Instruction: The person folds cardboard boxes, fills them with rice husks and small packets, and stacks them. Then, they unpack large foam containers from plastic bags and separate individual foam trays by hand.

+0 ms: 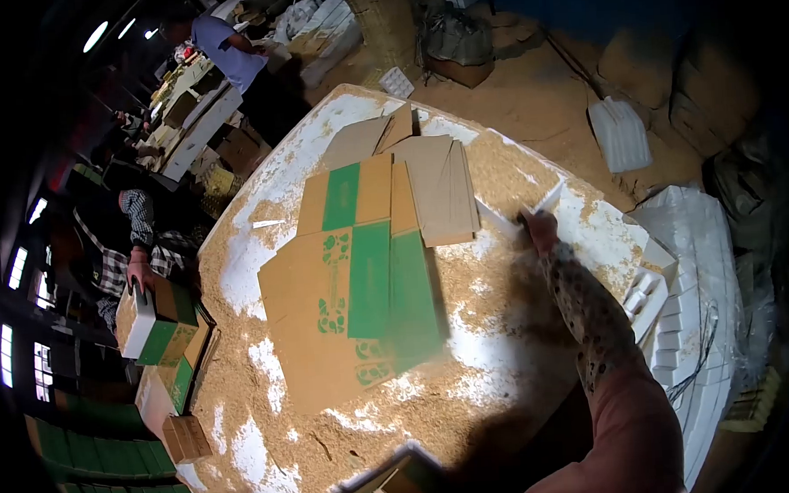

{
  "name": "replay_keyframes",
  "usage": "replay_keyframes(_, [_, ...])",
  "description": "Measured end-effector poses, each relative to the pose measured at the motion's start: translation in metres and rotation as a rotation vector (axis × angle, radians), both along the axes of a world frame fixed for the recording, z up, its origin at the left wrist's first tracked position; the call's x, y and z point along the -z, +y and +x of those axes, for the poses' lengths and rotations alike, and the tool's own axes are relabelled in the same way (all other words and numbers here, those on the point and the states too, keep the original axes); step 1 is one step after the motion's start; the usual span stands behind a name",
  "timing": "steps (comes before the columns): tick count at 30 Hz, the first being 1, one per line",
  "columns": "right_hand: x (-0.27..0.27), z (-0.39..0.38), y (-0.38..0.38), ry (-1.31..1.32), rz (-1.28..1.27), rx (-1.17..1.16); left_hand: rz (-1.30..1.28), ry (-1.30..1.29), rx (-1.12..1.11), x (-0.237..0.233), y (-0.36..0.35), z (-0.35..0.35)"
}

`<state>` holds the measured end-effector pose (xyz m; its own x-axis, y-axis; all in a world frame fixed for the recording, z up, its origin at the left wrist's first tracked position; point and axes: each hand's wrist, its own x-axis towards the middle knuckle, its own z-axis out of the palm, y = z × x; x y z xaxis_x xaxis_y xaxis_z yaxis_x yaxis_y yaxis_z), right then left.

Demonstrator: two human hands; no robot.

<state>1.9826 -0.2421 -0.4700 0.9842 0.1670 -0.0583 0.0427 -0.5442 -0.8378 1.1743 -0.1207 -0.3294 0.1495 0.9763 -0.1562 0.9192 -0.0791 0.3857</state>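
Grip of your right hand (542, 232): clamped on white foam strip (551, 195) at far tabletop (261, 253) edge; flattened cartons (360, 275) lie well apart, leftward.

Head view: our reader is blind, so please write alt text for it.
The right hand reaches across a sawdust-strewn white table to a white strip at its far edge. Flat green-and-brown cartons lie mid-table; at left, a person in plaid holds a box.

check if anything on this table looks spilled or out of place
Yes: tan sawdust-like chaff is strewn over most of the white table, around the flattened cartons and up to the right hand.
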Motion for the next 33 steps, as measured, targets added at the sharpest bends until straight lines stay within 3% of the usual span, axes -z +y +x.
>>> replay_keyframes(2, [0.008,-0.045,-0.062,0.61,0.249,0.379,0.125,-0.001,0.059,0.003,0.0,0.008])
replay_keyframes(3, [0.017,-0.09,-0.102,0.391,0.427,0.228,0.195,-0.018,0.093,0.007,0.003,0.007])
replay_keyframes(5, [0.016,-0.151,-0.171,0.444,0.686,0.235,0.263,-0.031,0.122,0.008,0.002,0.004])
replay_keyframes(7, [-0.002,-0.181,-0.188,0.29,0.831,0.561,0.155,-0.024,0.077,-0.022,-0.007,0.031])
replay_keyframes(8, [-0.036,-0.199,-0.188,0.266,0.832,0.469,0.168,-0.033,0.092,-0.024,-0.008,0.03])
replay_keyframes(10, [0.015,-0.19,-0.227,-0.237,0.024,0.104,0.315,-0.017,0.132,0.003,-0.005,0.013])
replay_keyframes(11, [0.014,-0.204,-0.224,-0.495,-0.36,-0.109,0.279,-0.095,0.094,0.007,-0.004,0.011])
replay_keyframes(12, [0.008,-0.217,-0.228,-0.405,-0.083,-0.19,0.298,-0.064,0.178,0.005,-0.003,0.007])
replay_keyframes(13, [-0.039,-0.256,-0.215,0.003,0.342,-0.272,0.244,-0.099,0.066,0.013,-0.001,0.004])
replay_keyframes(14, [-0.088,-0.294,-0.202,0.418,0.723,-0.2,0.306,-0.427,0.124,0.027,0.009,-0.005])
replay_keyframes(15, [-0.107,-0.323,-0.193,0.786,1.159,-0.131,-0.108,-0.662,-0.231,-0.029,-0.01,0.018])
replay_keyframes(16, [-0.121,-0.351,-0.188,0.627,0.981,-0.324,-0.034,-1.068,-0.188,0.045,0.016,-0.019])
replay_keyframes(17, [-0.127,-0.377,-0.189,0.457,0.8,-0.499,-0.162,-1.141,-0.255,0.05,0.021,-0.027])
replay_keyframes(19, [-0.105,-0.391,-0.187,0.395,0.578,-0.565,-0.208,-1.096,-0.138,0.009,0.012,-0.015])
replay_keyframes(21, [-0.174,-0.412,-0.157,0.543,0.525,-0.698,-0.243,-1.174,-0.129,0.003,0.017,-0.002])
replay_keyframes(22, [-0.209,-0.427,-0.139,0.628,0.511,-0.733,-0.361,-1.353,-0.18,0.004,0.02,0.004])
replay_keyframes(23, [-0.244,-0.441,-0.12,0.712,0.492,-0.767,-0.355,-1.38,-0.085,-0.002,0.023,0.01])
replay_keyframes(25, [-0.322,-0.479,-0.077,0.962,0.46,-0.744,-0.496,-1.53,-0.112,0.026,0.038,0.019])
replay_keyframes(27, [-0.322,-0.492,-0.044,0.874,0.436,-0.964,-0.678,-1.495,-0.109,-0.05,0.016,0.027])
replay_keyframes(29, [-0.28,-0.501,-0.01,0.764,0.258,-1.024,-0.921,-1.575,-0.059,-0.092,0.0,0.029])
replay_keyframes(31, [-0.279,-0.539,0.0,0.493,-0.125,-1.024,-0.775,-1.466,-0.081,-0.085,0.006,0.012])
replay_keyframes(33, [-0.215,-0.559,-0.003,0.302,-0.037,-0.999,-0.102,-0.784,0.063,0.004,0.041,-0.017])
